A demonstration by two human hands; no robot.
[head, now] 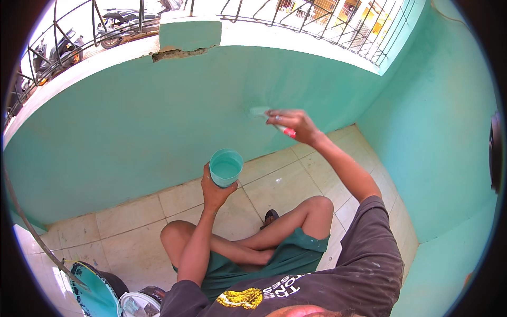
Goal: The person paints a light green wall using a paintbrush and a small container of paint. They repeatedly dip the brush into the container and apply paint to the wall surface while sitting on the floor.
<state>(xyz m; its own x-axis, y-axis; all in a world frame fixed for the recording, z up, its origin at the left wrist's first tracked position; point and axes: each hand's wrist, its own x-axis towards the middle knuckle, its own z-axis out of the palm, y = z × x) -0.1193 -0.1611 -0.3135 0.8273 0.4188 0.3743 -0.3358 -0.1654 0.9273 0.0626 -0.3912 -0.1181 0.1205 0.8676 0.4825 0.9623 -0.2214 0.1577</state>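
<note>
My left hand [217, 193] grips a cup [225, 180] that holds turquoise-green paint, held upright in front of the low wall. A paintbrush [286, 130] with a red-tipped handle is in my right hand [295, 122]. Its pale, paint-wet bristles [260, 111] are against or very close to the green wall [178, 115]; contact cannot be made out exactly. Around the bristles the paint looks streaky, with darker patches to the right.
At lower left stands a large paint bucket [89, 287] with a stick [37, 233] leaning in it. Beside it sits a smaller white-rimmed tub [136, 305]. Metal window bars [305, 21] top the wall. Pale tiles [281, 180] cover the floor. A green side wall [443, 130] rises at right.
</note>
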